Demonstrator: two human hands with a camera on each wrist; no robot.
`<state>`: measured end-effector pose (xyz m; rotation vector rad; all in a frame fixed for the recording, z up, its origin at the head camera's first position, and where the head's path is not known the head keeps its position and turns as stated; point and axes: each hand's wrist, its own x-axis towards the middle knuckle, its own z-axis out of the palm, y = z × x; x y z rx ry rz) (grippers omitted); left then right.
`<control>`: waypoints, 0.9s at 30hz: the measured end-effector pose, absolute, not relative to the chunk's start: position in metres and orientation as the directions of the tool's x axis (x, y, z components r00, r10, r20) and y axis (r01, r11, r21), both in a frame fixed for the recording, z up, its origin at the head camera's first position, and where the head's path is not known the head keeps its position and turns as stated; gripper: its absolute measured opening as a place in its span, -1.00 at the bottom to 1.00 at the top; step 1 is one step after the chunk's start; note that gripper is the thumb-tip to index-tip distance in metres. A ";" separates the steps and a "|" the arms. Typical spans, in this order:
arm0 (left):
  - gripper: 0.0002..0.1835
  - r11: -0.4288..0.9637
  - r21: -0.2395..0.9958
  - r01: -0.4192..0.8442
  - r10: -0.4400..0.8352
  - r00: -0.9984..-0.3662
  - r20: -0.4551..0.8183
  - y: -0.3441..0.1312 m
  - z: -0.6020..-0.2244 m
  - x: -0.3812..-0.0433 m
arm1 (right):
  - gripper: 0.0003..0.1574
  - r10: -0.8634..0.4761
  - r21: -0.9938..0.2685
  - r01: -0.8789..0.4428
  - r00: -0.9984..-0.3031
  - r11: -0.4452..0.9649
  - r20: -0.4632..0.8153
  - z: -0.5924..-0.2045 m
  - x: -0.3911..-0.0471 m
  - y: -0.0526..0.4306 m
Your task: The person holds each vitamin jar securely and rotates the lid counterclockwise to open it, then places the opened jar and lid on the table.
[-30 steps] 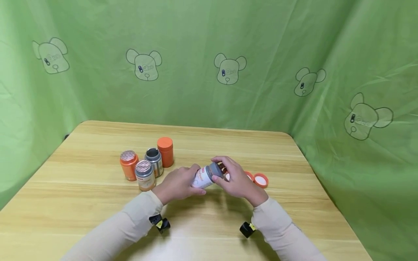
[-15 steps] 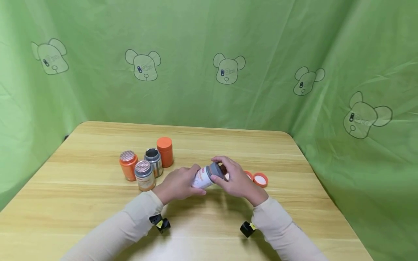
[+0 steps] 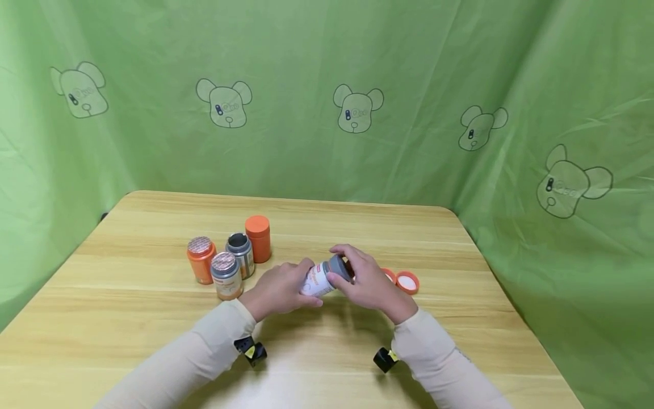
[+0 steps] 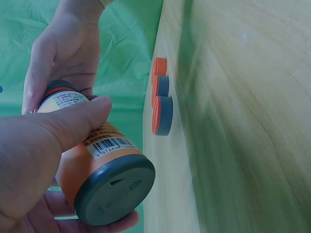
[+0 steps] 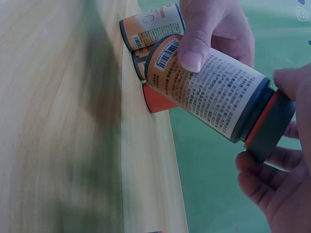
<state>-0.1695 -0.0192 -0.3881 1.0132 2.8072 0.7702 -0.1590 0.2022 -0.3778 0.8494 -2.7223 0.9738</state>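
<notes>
My left hand (image 3: 278,287) grips the body of a tilted supplement bottle (image 3: 315,281), white and orange with printed labels. In the left wrist view its dark grey base (image 4: 116,190) faces the camera, held above the table. At the bottle's upper end, my right hand (image 3: 369,284) holds a grey screw lid (image 3: 337,266) between thumb and fingers. The right wrist view shows the lid (image 5: 273,127) at the neck, its orange inner edge showing beside the dark collar.
To the left stand a foil-topped orange bottle (image 3: 201,261), a foil-topped grey bottle (image 3: 227,277), an open-mouthed grey bottle (image 3: 241,255) and a capped orange bottle (image 3: 259,241). Upturned lids, including an orange-rimmed lid (image 3: 407,282), lie right of the hands. A green curtain (image 3: 296,153) encloses the table.
My right hand has shifted slightly left and its thumb has moved a little on the lid. The bottle and my left hand have hardly moved.
</notes>
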 end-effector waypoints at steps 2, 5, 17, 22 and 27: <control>-0.35 0.664 0.472 0.579 0.608 -0.786 0.109 -0.019 -0.388 -0.169 | -0.38 -0.475 -0.543 -0.561 -0.825 0.624 0.306 -0.378 -0.159 0.203; -0.35 0.667 0.470 0.577 0.605 -0.789 0.111 -0.020 -0.387 -0.170 | -0.37 -0.484 -0.540 -0.575 -0.816 0.615 0.317 -0.378 -0.159 0.204; -0.35 0.660 0.469 0.587 0.614 -0.781 0.115 -0.020 -0.388 -0.171 | -0.45 -0.445 -0.558 -0.508 -0.858 0.656 0.258 -0.374 -0.159 0.200; -0.35 0.667 0.466 0.582 0.607 -0.787 0.114 -0.020 -0.388 -0.172 | -0.39 -0.477 -0.569 -0.545 -0.832 0.616 0.282 -0.375 -0.159 0.203; -0.36 0.648 0.472 0.598 0.617 -0.775 0.136 -0.019 -0.388 -0.172 | -0.36 -0.460 -0.555 -0.540 -0.838 0.632 0.292 -0.375 -0.159 0.203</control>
